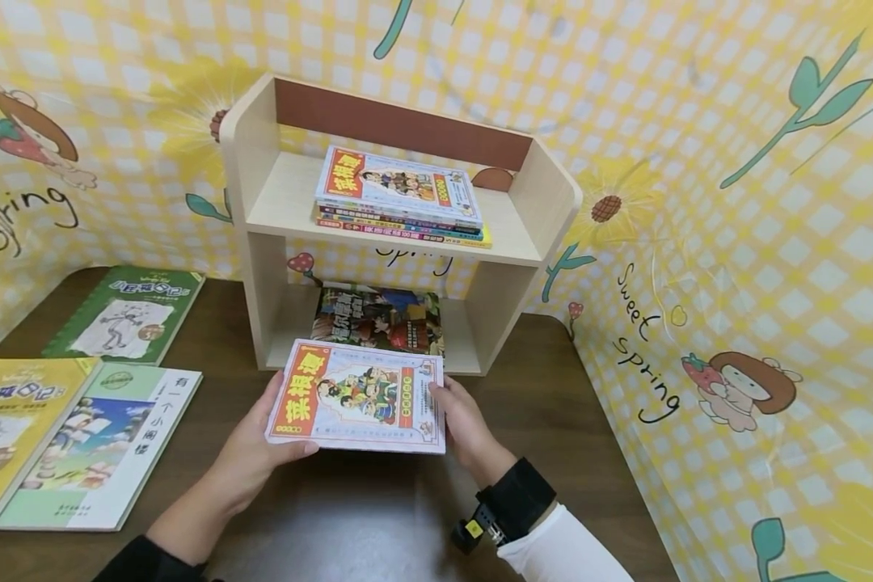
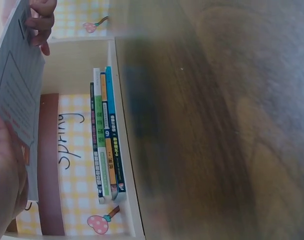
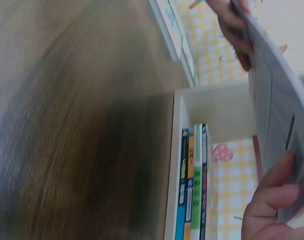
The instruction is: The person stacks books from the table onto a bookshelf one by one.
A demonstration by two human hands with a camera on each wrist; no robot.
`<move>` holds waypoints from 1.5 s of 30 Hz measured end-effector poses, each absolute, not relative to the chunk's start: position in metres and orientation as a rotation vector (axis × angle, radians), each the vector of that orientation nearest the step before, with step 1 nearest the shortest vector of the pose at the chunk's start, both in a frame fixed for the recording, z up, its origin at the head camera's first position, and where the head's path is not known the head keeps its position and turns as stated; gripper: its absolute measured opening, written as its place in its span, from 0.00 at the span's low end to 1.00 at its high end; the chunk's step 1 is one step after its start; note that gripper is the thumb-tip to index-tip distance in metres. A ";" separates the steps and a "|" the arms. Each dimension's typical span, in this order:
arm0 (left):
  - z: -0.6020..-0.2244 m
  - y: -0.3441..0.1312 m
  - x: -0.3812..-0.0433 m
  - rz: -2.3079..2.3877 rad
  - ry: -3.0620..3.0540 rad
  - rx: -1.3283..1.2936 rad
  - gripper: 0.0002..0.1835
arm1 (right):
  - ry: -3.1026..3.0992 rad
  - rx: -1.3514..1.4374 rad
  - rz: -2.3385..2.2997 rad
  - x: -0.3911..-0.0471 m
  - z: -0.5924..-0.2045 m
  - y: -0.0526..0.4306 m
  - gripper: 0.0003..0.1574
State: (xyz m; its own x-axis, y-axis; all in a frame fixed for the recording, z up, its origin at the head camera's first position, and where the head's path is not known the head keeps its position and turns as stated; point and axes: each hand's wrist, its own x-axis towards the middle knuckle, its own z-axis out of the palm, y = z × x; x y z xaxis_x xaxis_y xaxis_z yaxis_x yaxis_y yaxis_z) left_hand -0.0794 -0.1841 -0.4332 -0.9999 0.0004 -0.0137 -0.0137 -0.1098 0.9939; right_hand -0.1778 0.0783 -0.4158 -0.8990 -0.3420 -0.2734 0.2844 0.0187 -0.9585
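In the head view a book [image 1: 367, 396] with a red title band and cartoon figures is held level in front of the small wooden shelf [image 1: 262, 275]. My left hand [image 1: 250, 449] grips its left end, thumb on the near edge of the cover. On the right end, my right hand [image 1: 467, 422] pinches it with the thumb on top. Both wrist views show the book's pale underside, with fingers beneath it. A dark-covered book [image 1: 378, 315] tops the lower shelf's stack, partly hidden by the held book. A book with a matching cover [image 1: 400, 186] tops the upper stack.
Left of the shelf, a green book [image 1: 131, 315], a yellow book [image 1: 14, 436] and a light green and white book [image 1: 98, 449] lie on the dark wooden table [image 1: 560, 436]. Patterned yellow checked cloth [image 1: 735, 267] stands behind and to the right. The shelf's side panels rise above its upper board.
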 end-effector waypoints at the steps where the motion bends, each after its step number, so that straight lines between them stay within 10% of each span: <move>1: -0.433 -0.183 -0.080 2.346 2.086 -0.018 0.60 | 1.870 -0.053 -1.940 -0.176 -0.415 0.077 0.35; 21: -0.433 -0.179 -0.113 2.417 2.165 0.024 0.57 | 2.023 -0.550 -1.929 -0.173 -0.425 0.073 0.59; 45: -0.462 -0.198 -0.164 1.981 2.462 -0.137 0.55 | 2.287 -0.408 -1.862 -0.212 -0.476 0.054 0.61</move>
State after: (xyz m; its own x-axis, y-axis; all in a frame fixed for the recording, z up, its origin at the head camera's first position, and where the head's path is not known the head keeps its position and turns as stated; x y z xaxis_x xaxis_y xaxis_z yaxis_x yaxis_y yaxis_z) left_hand -0.1644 -0.1977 -0.4619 -0.9960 -0.0808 -0.0376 -0.0540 0.2118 0.9758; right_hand -0.2124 0.0544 -0.4760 -0.9492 -0.3117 0.0442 -0.1065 0.1859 -0.9768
